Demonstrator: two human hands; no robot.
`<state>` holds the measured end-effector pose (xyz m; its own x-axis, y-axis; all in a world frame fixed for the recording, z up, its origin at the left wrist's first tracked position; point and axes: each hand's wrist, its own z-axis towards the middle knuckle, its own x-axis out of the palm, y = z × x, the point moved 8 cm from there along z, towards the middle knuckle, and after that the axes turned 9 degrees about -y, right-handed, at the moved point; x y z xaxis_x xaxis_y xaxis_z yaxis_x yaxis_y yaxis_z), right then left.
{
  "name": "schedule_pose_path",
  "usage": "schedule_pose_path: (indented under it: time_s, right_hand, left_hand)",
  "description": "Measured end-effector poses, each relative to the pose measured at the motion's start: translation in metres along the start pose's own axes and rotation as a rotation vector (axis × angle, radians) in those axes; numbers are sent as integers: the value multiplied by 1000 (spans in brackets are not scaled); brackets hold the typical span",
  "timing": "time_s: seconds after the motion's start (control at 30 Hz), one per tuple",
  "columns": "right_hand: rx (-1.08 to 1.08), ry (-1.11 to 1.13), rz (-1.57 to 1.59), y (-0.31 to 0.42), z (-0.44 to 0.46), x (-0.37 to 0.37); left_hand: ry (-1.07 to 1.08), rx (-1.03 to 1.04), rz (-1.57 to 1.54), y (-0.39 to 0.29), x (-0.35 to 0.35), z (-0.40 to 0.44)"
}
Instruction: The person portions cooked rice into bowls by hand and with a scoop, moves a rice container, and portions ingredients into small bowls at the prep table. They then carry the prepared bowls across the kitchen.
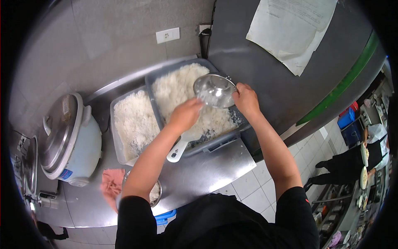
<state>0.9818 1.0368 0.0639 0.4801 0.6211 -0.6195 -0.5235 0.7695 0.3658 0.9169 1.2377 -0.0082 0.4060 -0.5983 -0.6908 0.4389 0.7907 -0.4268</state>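
Note:
A shiny metal bowl [213, 89] is tilted over the right-hand grey tub [213, 145] of white cooked rice [176, 85]. Its right rim is gripped by my right hand [247, 99], the fingers closed on it. My left hand [186, 114] reaches to the bowl's left edge; motion smears its fingers, so whether they hold anything is unclear. Below that hand, a white-handled rice paddle [178, 150] lies across the tub's near rim, its blade partly in the rice. A second, lighter tub [118, 145] of rice stands to the left.
A large rice cooker [81, 139] with a metal lid stands left on the steel counter [211, 172]. A pink cloth [112, 182] and another bowl [155, 195] with rice, partly behind my left arm, lie nearer. At right are a grey cabinet [265, 95] and a co-worker [352, 166] beyond.

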Motion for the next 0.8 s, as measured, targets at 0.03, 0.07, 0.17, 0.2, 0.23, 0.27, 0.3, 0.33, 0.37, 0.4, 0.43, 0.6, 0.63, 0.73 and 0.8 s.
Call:
schedule_pose_path:
  time_s: [0.03, 0.07, 0.17, 0.2, 0.23, 0.27, 0.3, 0.33, 0.37, 0.4, 0.43, 0.6, 0.63, 0.73, 0.8]
  right_hand:
    - [5, 42, -23, 4, -2, 1]
    - [6, 44, -22, 10, -2, -1]
    - [-5, 79, 0, 28, -10, -4]
    - [-57, 6, 48, 40, -10, -13]
    - [-107, -71, 96, 49, -11, -21]
    - [-95, -67, 102, 49, -12, -20]
    - [-129, -113, 89, 52, -10, -23]
    - [-165, -163, 73, 53, -7, -26]
    - [-207, -170, 13, 54, -5, -26]
    - [-202, -170, 11, 50, -2, -27]
    - [-197, -219, -5, 47, 1, -32]
    - [-219, -209, -142, 22, 3, -17]
    - [-224, -211, -140, 14, 5, -16]
    - [-107, -309, -155, -3, 4, -21]
    - [638, 108, 404, -37, -8, 13]
  left_hand:
    - [-114, 123, 110, -11, -2, 8]
    - [-227, 244, 219, -22, -5, 13]
    - [-182, 234, 366, -32, -2, 31]
    - [-167, 228, 367, -32, -2, 35]
    - [-141, 225, 386, -32, -1, 39]
    - [-115, 225, 407, -31, 2, 41]
    - [-160, 237, 378, -35, 0, 41]
    - [-154, 242, 380, -36, 1, 41]
    - [68, 206, 369, -33, 16, 40]
    - [289, 166, 355, -30, 31, 35]
    - [291, 168, 355, -28, 31, 33]
    - [263, -75, 214, 24, 16, 21]
    - [313, -170, 257, 32, 9, 22]
    - [39, -201, 160, 36, -30, 30]
    - [1, -272, 12, 40, -37, 39]
